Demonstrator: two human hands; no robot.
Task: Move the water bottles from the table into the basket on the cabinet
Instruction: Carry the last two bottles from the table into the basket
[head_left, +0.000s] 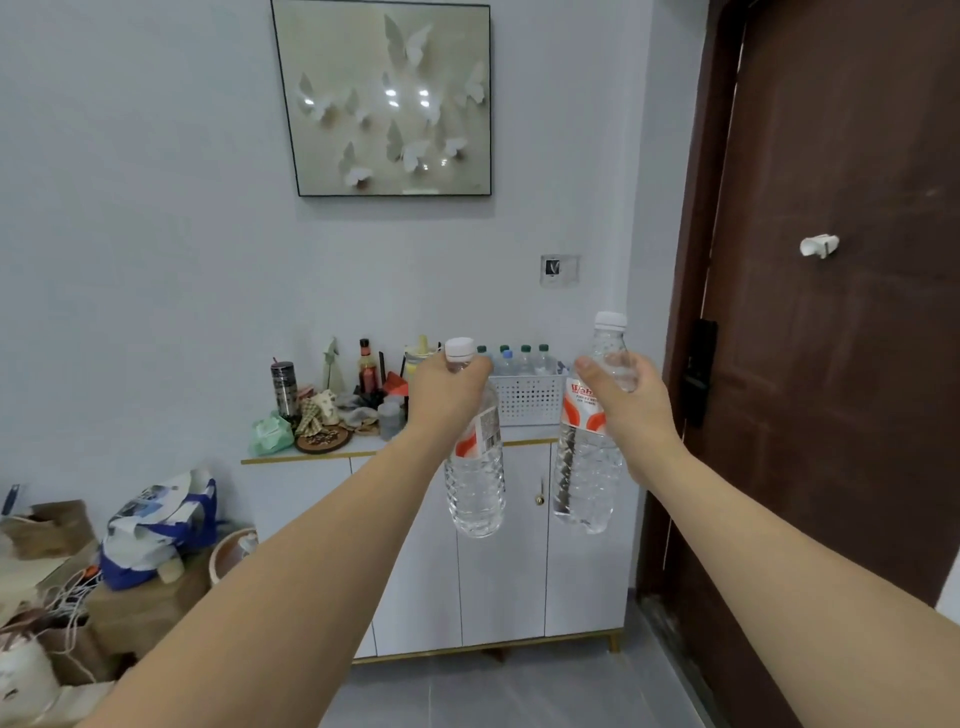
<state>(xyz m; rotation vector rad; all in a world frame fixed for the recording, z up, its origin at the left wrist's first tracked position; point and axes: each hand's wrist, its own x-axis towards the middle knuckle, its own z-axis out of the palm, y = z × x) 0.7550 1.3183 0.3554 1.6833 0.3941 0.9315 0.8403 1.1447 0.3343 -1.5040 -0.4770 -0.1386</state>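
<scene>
My left hand (447, 395) grips a clear water bottle (475, 488) by its neck, just under the white cap; the bottle hangs upright. My right hand (623, 400) holds a second clear water bottle (587, 467) with a red and white label, around its upper part. Both bottles are held out in front of the white cabinet (498, 551). On the cabinet top, behind and between my hands, stands a white perforated basket (527, 400) with several small bottles (524, 358) with green and blue caps standing in it.
The left of the cabinet top is crowded with a tumbler (283, 387), a sauce bottle (367, 366), a green pack (270, 434) and small items. Bags and cardboard boxes (150, 525) pile on the floor at left. A brown door (841, 312) stands at right.
</scene>
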